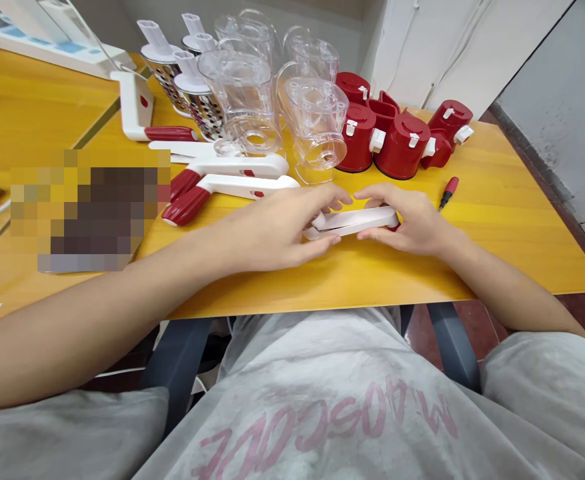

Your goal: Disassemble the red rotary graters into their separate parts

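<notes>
Both my hands meet over the yellow wood-grain table (372, 283). My left hand (277, 230) grips the near end of a white plastic handle piece (355, 221), and my right hand (407, 220) holds its other end. A speck of red shows under the piece by my right hand. Beyond my fingertips lie white crank handles with ribbed red grips (225, 177). Behind them stand clear plastic grater housings (315, 120), steel grater drums with white tops (199, 107), and red plastic caps (402, 145).
A small red-handled screwdriver (448, 192) lies right of my right hand. A pixelated patch (89, 213) covers part of the left table. The front table edge runs just beyond my grey shirt (322, 413), with dark chair arms below. A wall stands behind the table.
</notes>
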Available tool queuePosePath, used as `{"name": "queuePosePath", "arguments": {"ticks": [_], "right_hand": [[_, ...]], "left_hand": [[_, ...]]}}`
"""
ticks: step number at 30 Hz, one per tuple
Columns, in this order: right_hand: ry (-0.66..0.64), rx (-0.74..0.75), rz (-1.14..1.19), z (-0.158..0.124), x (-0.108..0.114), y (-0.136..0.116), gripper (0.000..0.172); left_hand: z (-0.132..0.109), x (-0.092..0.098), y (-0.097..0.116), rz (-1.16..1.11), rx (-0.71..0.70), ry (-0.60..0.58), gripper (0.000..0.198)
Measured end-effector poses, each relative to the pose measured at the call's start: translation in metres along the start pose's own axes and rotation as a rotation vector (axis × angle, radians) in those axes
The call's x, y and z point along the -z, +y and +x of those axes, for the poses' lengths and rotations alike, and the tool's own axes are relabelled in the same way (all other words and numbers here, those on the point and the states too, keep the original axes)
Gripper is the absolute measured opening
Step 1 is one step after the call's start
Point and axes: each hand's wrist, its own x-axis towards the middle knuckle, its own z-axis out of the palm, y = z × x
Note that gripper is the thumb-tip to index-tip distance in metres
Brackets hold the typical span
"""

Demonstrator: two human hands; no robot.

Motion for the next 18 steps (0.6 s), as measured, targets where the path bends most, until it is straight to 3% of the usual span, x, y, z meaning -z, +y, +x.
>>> {"name": "queuePosePath", "arguments": {"ticks": [2, 8, 18], "right_hand": [[0.014, -0.006, 0.022, 0.0, -0.002, 0.005, 0.071], [0.043, 0.053, 0.016, 0.002, -0.006, 0.009, 0.054], [0.032, 0.039, 0.025, 0.002, -0.017, 0.009, 0.054]], "left_hand": [[0.003, 0.0, -0.006, -0.072, 0.047, 0.034, 0.054], [0.009, -0.012, -0.015, -0.139, 0.151, 0.04, 0.052], [0.009, -0.023, -0.011, -0.151, 0.209, 0.104, 0.038]]}}
